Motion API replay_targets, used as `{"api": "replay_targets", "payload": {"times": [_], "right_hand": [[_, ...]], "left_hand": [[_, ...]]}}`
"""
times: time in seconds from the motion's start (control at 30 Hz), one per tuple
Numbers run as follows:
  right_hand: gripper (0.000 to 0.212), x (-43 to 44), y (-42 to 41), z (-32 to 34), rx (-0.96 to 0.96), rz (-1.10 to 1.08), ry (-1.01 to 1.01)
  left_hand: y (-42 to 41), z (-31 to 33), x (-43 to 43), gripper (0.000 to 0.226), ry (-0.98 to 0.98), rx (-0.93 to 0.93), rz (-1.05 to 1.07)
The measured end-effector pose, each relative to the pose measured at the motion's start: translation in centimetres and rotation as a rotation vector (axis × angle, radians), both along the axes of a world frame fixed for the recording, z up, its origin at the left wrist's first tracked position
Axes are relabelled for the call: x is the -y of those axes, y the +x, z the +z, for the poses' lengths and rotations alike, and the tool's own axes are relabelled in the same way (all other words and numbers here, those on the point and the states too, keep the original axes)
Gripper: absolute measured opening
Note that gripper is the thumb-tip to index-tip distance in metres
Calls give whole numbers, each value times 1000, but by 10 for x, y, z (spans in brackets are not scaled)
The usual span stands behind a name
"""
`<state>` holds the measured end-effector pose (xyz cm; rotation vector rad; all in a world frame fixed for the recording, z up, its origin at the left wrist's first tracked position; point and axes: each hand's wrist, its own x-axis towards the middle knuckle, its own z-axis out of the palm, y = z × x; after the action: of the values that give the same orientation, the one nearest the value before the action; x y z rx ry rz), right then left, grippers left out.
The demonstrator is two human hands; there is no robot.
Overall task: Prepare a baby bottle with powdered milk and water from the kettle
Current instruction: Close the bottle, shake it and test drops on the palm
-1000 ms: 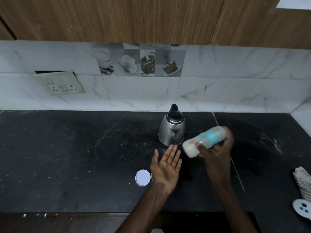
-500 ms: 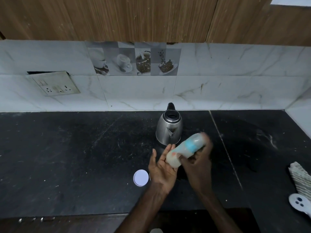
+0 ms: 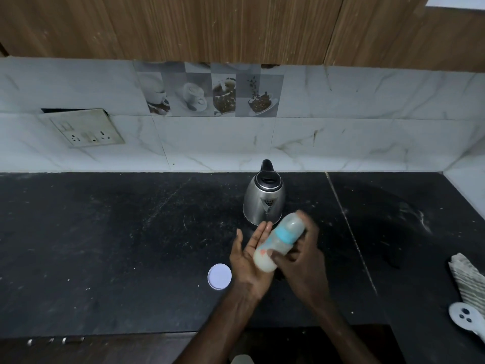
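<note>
My right hand (image 3: 305, 261) grips a capped baby bottle (image 3: 278, 243) with a blue collar, tilted with its base down-left and cap up-right. Milky white liquid fills its lower part. The bottle's base rests against the palm of my left hand (image 3: 249, 261), which is held flat with straight fingers, palm up. A steel kettle (image 3: 264, 199) with a black lid and handle stands upright on the black countertop (image 3: 118, 232) just behind both hands. A round white lid (image 3: 219, 276) lies flat on the counter left of my left wrist.
A folded striped cloth (image 3: 468, 281) and a white plastic piece (image 3: 465, 317) with dark holes lie at the right edge. A switch and socket plate (image 3: 88, 132) hangs loose on the marble backsplash at left. Wooden cabinets run overhead.
My right hand brought the bottle down and left until its base met my left palm. The left hand stayed flat and open. Kettle and white lid did not move.
</note>
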<state>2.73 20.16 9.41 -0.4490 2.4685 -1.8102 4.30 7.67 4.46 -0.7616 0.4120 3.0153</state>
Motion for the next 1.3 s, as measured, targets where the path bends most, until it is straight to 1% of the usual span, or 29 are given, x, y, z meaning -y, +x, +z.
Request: {"api": "replay_targets", "payload": {"times": [0.1,0.13,0.17,0.2,0.27,0.3,0.37,0.47,0.5,0.53,0.63,0.67,0.83,0.93,1.0,1.1,1.17,1.2,1.3], "right_hand": [[105,-6,-18,12,-37,-304,-250],[105,-6,-19,13,-41,-355,-308],[105,-3,-17,13,-25,-344,-302],[106,1,-12,10,-2,-275,-234],[108,6,4,-1,57,-64,-50],[108,6,8,-7,64,1,-6],[107,2,4,-8,35,-4,-28],[106,-2,-10,2,12,-215,-206],[106,-2,-11,3,5,-249,-246],[106,1,-9,4,11,-236,-241],[107,9,6,-5,86,-2,-51],[107,10,10,-10,104,48,-22],[109,4,10,-19,148,100,-39],[100,2,8,-17,169,111,-78],[95,1,6,-13,145,119,-89],[93,-2,-4,2,74,125,-65],[93,-6,-15,21,-2,86,-97],[93,-8,-20,31,-38,21,-151],[91,-10,-29,49,-162,-346,-403]], "left_hand": [[3,-2,3,72,-78,30,4],[4,-3,4,72,-82,40,2],[5,-3,4,71,-73,46,3],[5,-3,3,71,-55,41,4],[5,-2,2,71,-8,17,3],[5,-1,2,71,2,15,-3],[6,0,2,71,-4,24,7],[9,0,3,71,-54,46,28],[10,0,3,71,-54,53,30],[10,1,2,72,-42,55,33],[10,2,-1,72,21,33,21],[11,1,-2,71,30,35,16],[16,-2,-1,70,27,59,28],[15,-2,-1,69,23,69,26],[15,-1,-1,69,9,62,15],[14,4,-6,72,-24,36,-2],[12,4,-7,74,-65,23,4],[12,3,-6,74,-90,40,7],[13,-3,1,70,-127,60,10]]}}
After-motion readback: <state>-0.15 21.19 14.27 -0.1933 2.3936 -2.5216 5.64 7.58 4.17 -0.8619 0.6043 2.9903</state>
